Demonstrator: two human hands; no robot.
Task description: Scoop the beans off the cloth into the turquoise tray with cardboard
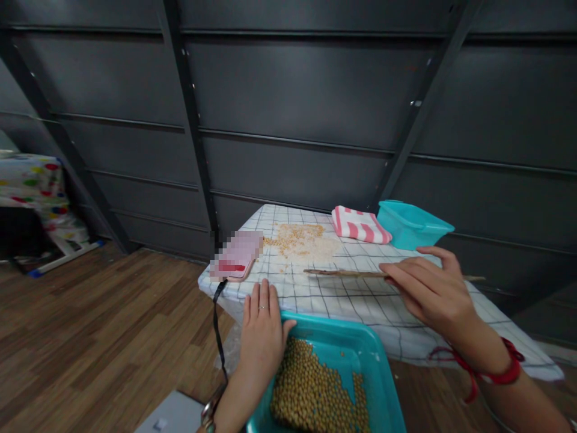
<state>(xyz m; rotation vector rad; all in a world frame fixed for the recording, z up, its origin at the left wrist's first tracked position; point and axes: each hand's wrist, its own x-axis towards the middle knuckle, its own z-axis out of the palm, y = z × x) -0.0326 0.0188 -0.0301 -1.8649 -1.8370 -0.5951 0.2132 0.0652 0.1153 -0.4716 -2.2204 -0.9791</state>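
Note:
My right hand (444, 294) pinches a thin brown wooden stick (342, 273), held roughly level above the table's right half. Flat on the near table edge lies my left hand (264, 331), its fingers stretched out and its thumb at the rim of a teal plastic basin (383, 355). Many small round tan-green beans (315, 385) cover much of the basin's bottom. Beyond both hands, a patch of yellow grains (300, 236) is spread over the checked cloth, beside a pale, fine scattering (322, 249).
A checked cloth covers the table (293, 294). Further back are a folded pink-striped towel (360, 225) and a smaller teal container (412, 225). A pink phone-like object (238, 255), partly blurred out, lies left, near a black strap (217, 325). A dark panelled wall (293, 90) stands behind.

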